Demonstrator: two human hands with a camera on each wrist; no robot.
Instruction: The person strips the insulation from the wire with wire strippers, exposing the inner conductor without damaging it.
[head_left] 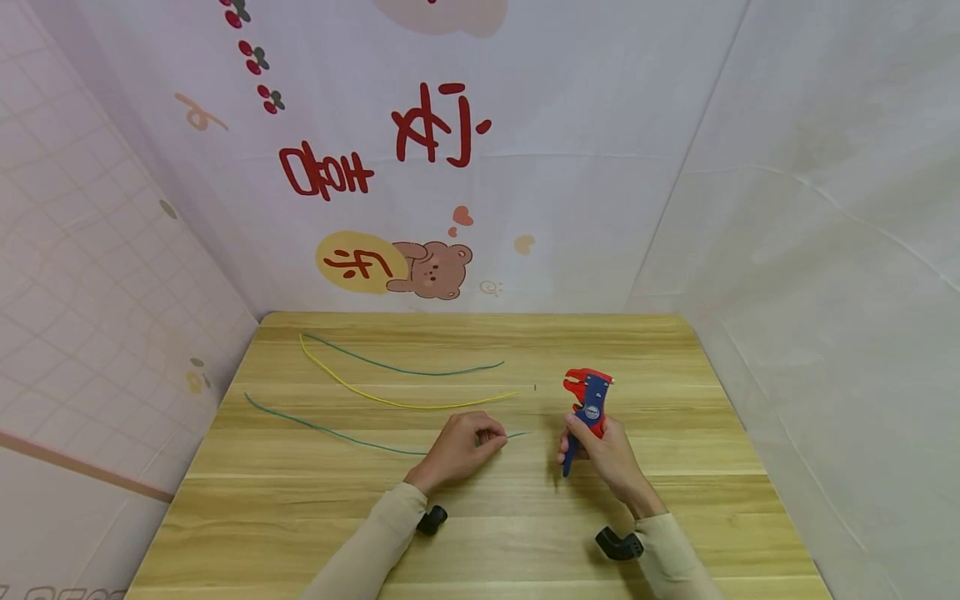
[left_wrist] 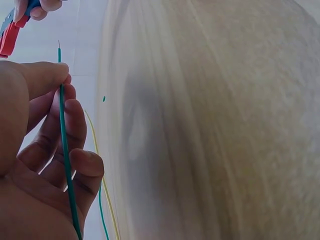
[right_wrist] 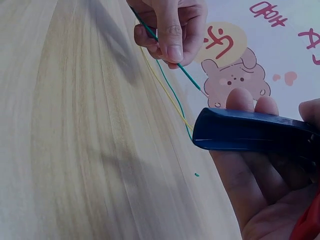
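My left hand (head_left: 456,446) pinches a green wire (left_wrist: 66,150) between thumb and forefinger, near its right end. Past the fingertips, a short length of bare metal strand (left_wrist: 59,44) shows beyond the green insulation. The rest of this wire trails left across the palm, over the table's front part. To the right, my right hand (head_left: 617,458) grips a red and blue wire stripper (head_left: 594,398) by its handles, its red jaws pointing up and left. One blue handle (right_wrist: 250,131) stretches across the right wrist view. The wire's end and the stripper are apart.
A second green wire (head_left: 420,372) and a yellow wire (head_left: 405,407) lie curved on the wooden table (head_left: 480,542) farther back. A tiny green snippet of insulation (head_left: 535,387) lies left of the stripper. Printed cloth walls (head_left: 570,192) enclose the table's back and sides.
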